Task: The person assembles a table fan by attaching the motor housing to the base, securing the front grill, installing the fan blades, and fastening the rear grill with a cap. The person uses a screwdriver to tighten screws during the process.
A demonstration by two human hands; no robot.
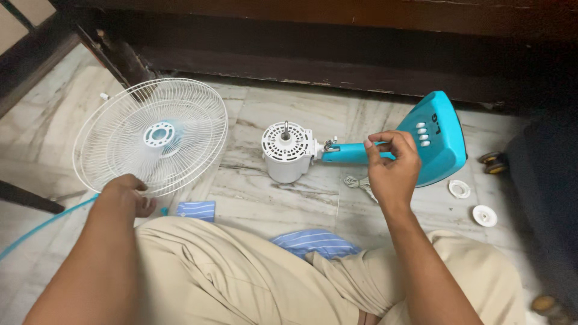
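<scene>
Fingers (385, 143) of the right hand (394, 168) are drawn together, thumb against fingertips, directly over the teal neck (349, 153) of the fan; whether they pinch a small part or only touch the neck cannot be told. Fingers of the left hand (123, 195) curl over the lower rim of the white wire guard (153, 135), which lies tilted on the marble floor (289, 204) to the left, apart from the motor.

The white motor housing (286, 150) lies on the floor with its bare shaft (285, 127) facing up; no blade is mounted. The neck joins it to the teal base (436, 141), which carries a row of white push buttons. Two white round plastic fittings (471, 201) lie on the floor just right of the base, and a coiled cord (358, 183) lies below the neck.

Judged from this layout, the work stands at the guard stage, with the fan partly stripped. Any further handling of the guard calls for its centre ring to be held square to the shaft, with the neck kept steady.
</scene>
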